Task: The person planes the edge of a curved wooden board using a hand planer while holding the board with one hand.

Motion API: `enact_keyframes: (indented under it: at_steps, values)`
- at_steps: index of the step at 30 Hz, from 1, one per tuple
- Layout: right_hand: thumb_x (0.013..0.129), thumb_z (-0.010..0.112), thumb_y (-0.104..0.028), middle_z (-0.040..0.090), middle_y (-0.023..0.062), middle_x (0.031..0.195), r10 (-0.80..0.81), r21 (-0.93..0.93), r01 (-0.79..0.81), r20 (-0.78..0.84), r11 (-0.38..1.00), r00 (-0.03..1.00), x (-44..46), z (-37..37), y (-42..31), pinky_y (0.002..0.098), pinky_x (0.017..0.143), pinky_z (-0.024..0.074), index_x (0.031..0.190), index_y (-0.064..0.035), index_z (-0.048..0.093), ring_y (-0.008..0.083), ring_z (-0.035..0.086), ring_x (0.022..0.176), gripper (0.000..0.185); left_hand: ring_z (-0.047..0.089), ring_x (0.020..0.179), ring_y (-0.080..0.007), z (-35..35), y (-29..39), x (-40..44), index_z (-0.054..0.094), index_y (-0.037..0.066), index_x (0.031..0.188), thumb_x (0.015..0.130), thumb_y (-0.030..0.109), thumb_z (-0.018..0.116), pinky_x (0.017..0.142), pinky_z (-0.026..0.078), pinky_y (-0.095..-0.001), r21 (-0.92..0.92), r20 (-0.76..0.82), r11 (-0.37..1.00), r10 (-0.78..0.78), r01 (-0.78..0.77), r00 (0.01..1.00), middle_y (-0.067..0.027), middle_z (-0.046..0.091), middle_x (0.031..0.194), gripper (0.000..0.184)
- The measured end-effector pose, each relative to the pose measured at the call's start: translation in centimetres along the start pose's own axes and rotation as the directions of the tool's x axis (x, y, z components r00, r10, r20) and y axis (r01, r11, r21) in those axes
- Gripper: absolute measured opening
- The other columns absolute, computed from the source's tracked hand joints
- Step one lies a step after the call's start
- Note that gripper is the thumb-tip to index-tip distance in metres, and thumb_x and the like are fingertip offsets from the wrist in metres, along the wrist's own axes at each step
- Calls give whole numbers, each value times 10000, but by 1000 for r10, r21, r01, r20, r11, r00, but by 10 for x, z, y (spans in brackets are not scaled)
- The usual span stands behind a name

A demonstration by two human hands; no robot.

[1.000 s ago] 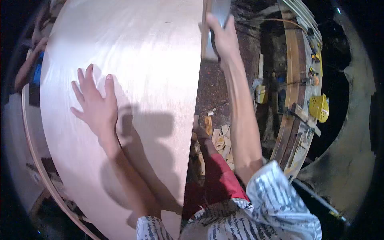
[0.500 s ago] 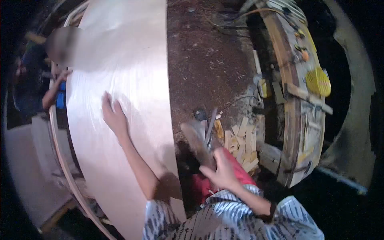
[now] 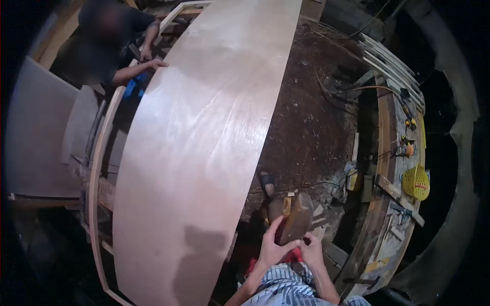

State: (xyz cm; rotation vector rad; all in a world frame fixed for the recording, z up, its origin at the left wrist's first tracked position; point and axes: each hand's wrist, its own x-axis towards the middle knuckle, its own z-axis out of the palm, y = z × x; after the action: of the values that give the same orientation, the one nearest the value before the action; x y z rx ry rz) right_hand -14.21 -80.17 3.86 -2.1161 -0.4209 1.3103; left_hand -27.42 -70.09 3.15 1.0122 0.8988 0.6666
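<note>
In front of my waist is a brown, worn, block-like thing with a rounded top [image 3: 298,217]; I cannot make out its exact kind. My left hand [image 3: 273,246] grips its left side with thumb and fingers. At its lower right end, my right hand [image 3: 311,251] pinches it, the fingertips partly hidden. To my left stretches a large pale plywood sheet [image 3: 199,137], with light glare on its surface and my shadow near its lower end.
A co-worker's hand [image 3: 157,64] rests on the sheet's far left edge. A wooden frame [image 3: 99,168] runs along the left. To the right stands a workbench [image 3: 380,204] with a yellow basket [image 3: 416,182], tools and wood strips. Scraps [image 3: 319,219] lie on the dark floor [image 3: 311,117].
My left hand has left the plywood and come to the brown thing, which my right hand held alone before. The view has shifted, and the co-worker shows more fully.
</note>
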Motion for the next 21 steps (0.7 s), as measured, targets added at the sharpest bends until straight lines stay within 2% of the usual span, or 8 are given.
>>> enact_keyframes:
  at_steps: [4, 7, 8, 13, 14, 16, 19, 21]
  values:
    - [808, 689, 148, 704, 84, 1253, -184, 183, 166, 81, 969, 980, 67, -13, 2, 327, 988, 522, 1268, 12, 627, 186, 670, 1104, 484, 589, 1216, -206, 5, 5, 44, 530, -18, 1391, 678, 129, 957, 1080, 442, -356, 153, -12, 988, -6, 7, 1000, -122, 618, 1290, 844]
    - [810, 694, 146, 696, 87, 1261, 16, 321, -55, 124, 946, 992, 100, -17, -13, 324, 977, 525, 1344, 17, 566, 193, 664, 1115, 563, 618, 1165, -217, 10, 17, 82, 578, -5, 1343, 651, 142, 972, 1025, 482, -354, 212, -40, 977, -21, 29, 999, -139, 636, 1237, 810]
    - [834, 679, 113, 720, 91, 1202, -3, 584, -41, 74, 811, 997, 109, -5, -32, 310, 945, 530, 1237, 27, 641, 192, 676, 1078, 413, 617, 1163, -208, 7, 19, 100, 575, -4, 1347, 650, 140, 972, 1017, 486, -347, 224, -43, 974, -25, 34, 999, -131, 639, 1233, 815]
    - [885, 701, 10, 732, 78, 936, -10, 366, -70, 212, 928, 977, 160, -54, -42, 321, 829, 563, 1030, 25, 695, 186, 697, 884, 146, 624, 1117, -165, 8, 2, 146, 564, 6, 1346, 649, 118, 964, 979, 496, -316, 123, -150, 981, -131, 150, 980, -92, 656, 1220, 811]
    - [894, 706, -22, 711, 79, 903, 75, 671, -102, 69, 735, 995, 167, -61, -55, 314, 806, 568, 1020, -5, 686, 190, 690, 851, 129, 628, 1110, -170, 4, 9, 156, 564, 9, 1341, 645, 135, 962, 985, 490, -320, 243, -162, 952, -151, 188, 975, -93, 664, 1211, 811]
    - [955, 647, -88, 671, 90, 1237, 141, 851, -66, -10, 521, 990, 203, -106, -59, 379, 910, 561, 1220, -43, 625, 213, 648, 1123, 269, 646, 1122, -211, 1, 10, 179, 571, 9, 1327, 657, 178, 964, 998, 499, -346, 252, -187, 945, -162, 206, 969, -129, 669, 1214, 795]
    - [955, 585, -93, 566, 105, 1433, 201, 386, -74, -298, 919, 933, 236, -121, -53, 442, 1163, 369, 1499, -50, 457, 259, 530, 1342, 560, 662, 1159, -264, 2, 14, 203, 570, 7, 1326, 680, 219, 961, 1023, 506, -385, 269, -207, 935, -179, 232, 962, -172, 672, 1247, 784]
    - [952, 653, -71, 473, 119, 1535, -50, 176, 42, 36, 983, 998, 233, -103, -64, 393, 1150, 389, 1594, -40, 316, 235, 484, 1386, 726, 661, 1174, -276, 11, 13, 221, 569, 2, 1330, 692, 212, 953, 1025, 507, -392, 218, -185, 947, -199, 238, 962, -178, 671, 1262, 773]
